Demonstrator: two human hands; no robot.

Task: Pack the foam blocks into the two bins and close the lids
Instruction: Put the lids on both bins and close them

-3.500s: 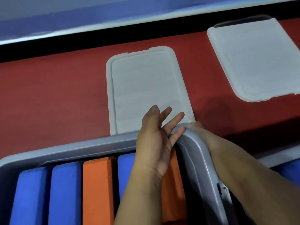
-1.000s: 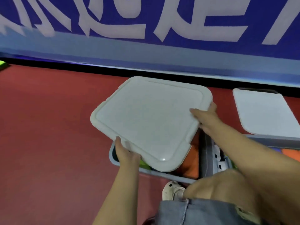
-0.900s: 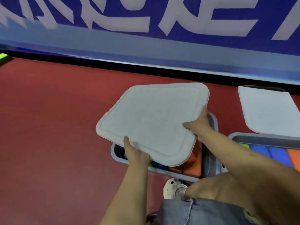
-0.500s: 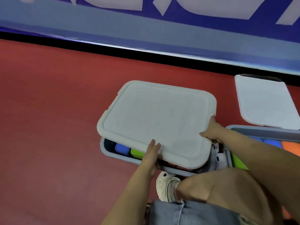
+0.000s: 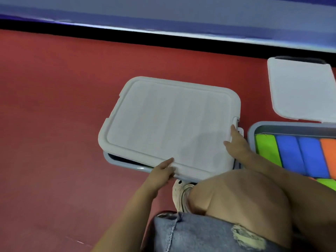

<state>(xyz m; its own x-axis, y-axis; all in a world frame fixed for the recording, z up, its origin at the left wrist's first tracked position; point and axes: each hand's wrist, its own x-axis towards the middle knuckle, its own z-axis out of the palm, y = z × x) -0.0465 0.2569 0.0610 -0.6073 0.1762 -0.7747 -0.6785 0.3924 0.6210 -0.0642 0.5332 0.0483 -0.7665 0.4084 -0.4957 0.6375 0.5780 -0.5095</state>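
With the lid [image 5: 169, 124] lying skewed over the left bin [image 5: 127, 163], both hands work its edges: the left hand [image 5: 162, 172] pinches the near edge, thumb on top and fingers curled under, while the right hand [image 5: 236, 142] rests on the right-hand edge with fingers fairly straight, pressing rather than gripping. That split looks deliberate, one hand steering and the other pinning a side down so the lid can swing square. Left of the left hand a strip of bin rim is uncovered, so the lid isn't seated yet. Just right of the right hand sits the second bin [image 5: 252, 131], open, foam blocks [image 5: 298, 155] packed in rows; its own lid [image 5: 300, 90] lies beyond on the red floor [image 5: 54, 115]. There's plenty of bare floor to the left, but it's tight on the right.
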